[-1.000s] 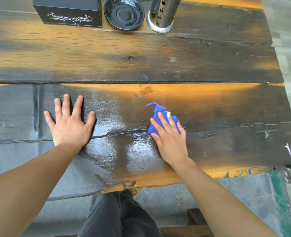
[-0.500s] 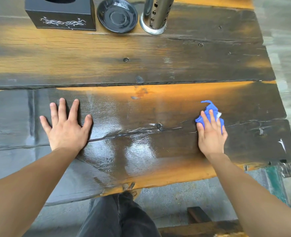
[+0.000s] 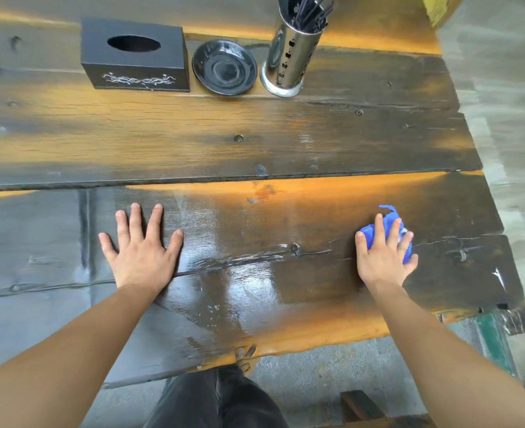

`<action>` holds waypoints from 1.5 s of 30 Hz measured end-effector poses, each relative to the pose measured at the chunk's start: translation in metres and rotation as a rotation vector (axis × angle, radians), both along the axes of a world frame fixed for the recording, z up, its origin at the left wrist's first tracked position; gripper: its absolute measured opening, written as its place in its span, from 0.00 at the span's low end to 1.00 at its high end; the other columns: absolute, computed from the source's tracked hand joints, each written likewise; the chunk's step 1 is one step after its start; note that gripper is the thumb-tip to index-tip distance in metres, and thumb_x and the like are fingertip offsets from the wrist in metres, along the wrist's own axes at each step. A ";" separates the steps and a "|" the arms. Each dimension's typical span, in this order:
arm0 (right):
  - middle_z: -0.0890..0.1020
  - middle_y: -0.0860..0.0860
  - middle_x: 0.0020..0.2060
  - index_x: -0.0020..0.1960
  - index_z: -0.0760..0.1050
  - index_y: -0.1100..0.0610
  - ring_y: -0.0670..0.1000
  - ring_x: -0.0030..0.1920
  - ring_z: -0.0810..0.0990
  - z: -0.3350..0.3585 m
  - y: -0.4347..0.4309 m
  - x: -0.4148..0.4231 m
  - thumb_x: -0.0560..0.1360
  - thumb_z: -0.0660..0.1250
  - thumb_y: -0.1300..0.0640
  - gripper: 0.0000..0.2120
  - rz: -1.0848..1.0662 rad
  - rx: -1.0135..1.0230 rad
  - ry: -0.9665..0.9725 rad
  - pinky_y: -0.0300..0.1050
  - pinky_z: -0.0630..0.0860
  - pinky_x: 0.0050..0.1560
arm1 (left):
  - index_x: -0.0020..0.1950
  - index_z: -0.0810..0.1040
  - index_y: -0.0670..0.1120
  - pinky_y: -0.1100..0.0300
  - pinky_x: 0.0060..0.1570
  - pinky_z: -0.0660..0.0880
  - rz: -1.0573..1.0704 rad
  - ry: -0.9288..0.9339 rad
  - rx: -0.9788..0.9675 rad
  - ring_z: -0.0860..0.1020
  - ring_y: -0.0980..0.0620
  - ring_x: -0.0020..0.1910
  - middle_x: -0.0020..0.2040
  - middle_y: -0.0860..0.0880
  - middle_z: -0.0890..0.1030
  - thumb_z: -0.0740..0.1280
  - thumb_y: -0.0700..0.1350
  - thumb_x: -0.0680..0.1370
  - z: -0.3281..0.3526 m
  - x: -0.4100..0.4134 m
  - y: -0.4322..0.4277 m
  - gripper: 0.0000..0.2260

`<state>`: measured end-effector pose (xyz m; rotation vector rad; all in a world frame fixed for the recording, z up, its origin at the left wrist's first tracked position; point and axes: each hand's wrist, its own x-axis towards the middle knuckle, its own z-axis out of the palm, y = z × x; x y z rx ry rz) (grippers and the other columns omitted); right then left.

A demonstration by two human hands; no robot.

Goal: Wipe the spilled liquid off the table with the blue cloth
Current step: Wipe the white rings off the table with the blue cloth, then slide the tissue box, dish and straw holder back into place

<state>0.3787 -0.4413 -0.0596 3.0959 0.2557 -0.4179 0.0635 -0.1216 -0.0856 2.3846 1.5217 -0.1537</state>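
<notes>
My right hand (image 3: 383,254) presses flat on the bunched blue cloth (image 3: 389,220) near the right end of the dark wooden table (image 3: 317,140). Only the cloth's far edge and right side show past my fingers. A glossy wet film (image 3: 239,282) shines on the near plank between my two hands. My left hand (image 3: 140,245) lies flat on the plank at the left, fingers spread, holding nothing.
At the back stand a black tissue box (image 3: 134,60), a black saucer (image 3: 224,67) and a perforated steel holder (image 3: 292,54) with dark utensils. The table's right edge is close to the cloth. My dark-trousered legs (image 3: 215,400) are below the near edge.
My right hand slid the cloth from the middle of the plank to the right end over the last second. The left hand stayed planted. The view tilted up, showing more of the back.
</notes>
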 end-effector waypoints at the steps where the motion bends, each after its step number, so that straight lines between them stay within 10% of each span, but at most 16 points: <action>1: 0.48 0.47 0.85 0.83 0.51 0.39 0.56 0.84 0.45 0.006 0.008 -0.004 0.83 0.50 0.36 0.30 0.011 0.013 -0.036 0.69 0.50 0.76 | 0.81 0.52 0.63 0.37 0.76 0.42 -0.003 0.001 -0.014 0.45 0.48 0.83 0.84 0.51 0.51 0.48 0.71 0.79 0.004 -0.001 0.002 0.31; 7: 0.65 0.48 0.81 0.80 0.64 0.48 0.52 0.82 0.59 0.026 0.102 -0.026 0.82 0.61 0.41 0.28 0.317 0.140 -0.069 0.60 0.60 0.73 | 0.68 0.75 0.61 0.42 0.65 0.63 -0.087 -0.030 0.020 0.70 0.42 0.67 0.68 0.49 0.74 0.61 0.62 0.79 0.030 -0.004 0.041 0.18; 14: 0.64 0.45 0.81 0.81 0.63 0.47 0.49 0.82 0.58 0.044 0.261 -0.033 0.82 0.57 0.36 0.31 0.644 0.257 -0.014 0.56 0.61 0.74 | 0.55 0.82 0.49 0.44 0.59 0.67 0.000 -0.139 0.052 0.75 0.40 0.57 0.52 0.46 0.79 0.67 0.57 0.79 0.032 0.001 0.119 0.13; 23: 0.60 0.46 0.83 0.83 0.57 0.47 0.50 0.83 0.55 0.064 0.454 -0.017 0.76 0.57 0.28 0.41 0.869 0.291 -0.060 0.58 0.59 0.75 | 0.82 0.56 0.59 0.42 0.77 0.48 -0.017 -0.023 0.054 0.47 0.46 0.83 0.84 0.49 0.53 0.51 0.73 0.78 0.007 -0.014 0.210 0.35; 34: 0.49 0.49 0.85 0.84 0.48 0.43 0.55 0.85 0.44 0.055 0.579 0.001 0.61 0.60 0.16 0.60 1.095 0.111 0.015 0.66 0.48 0.80 | 0.83 0.51 0.59 0.38 0.78 0.47 -0.027 0.035 0.126 0.46 0.47 0.83 0.84 0.50 0.50 0.46 0.72 0.79 -0.006 -0.019 0.212 0.35; 45: 0.66 0.54 0.77 0.82 0.57 0.47 0.59 0.77 0.63 0.050 0.583 0.004 0.65 0.64 0.21 0.53 1.196 0.169 -0.027 0.61 0.57 0.76 | 0.84 0.50 0.59 0.37 0.78 0.48 -0.035 0.054 0.145 0.46 0.47 0.84 0.84 0.51 0.49 0.44 0.73 0.79 -0.006 -0.019 0.211 0.35</action>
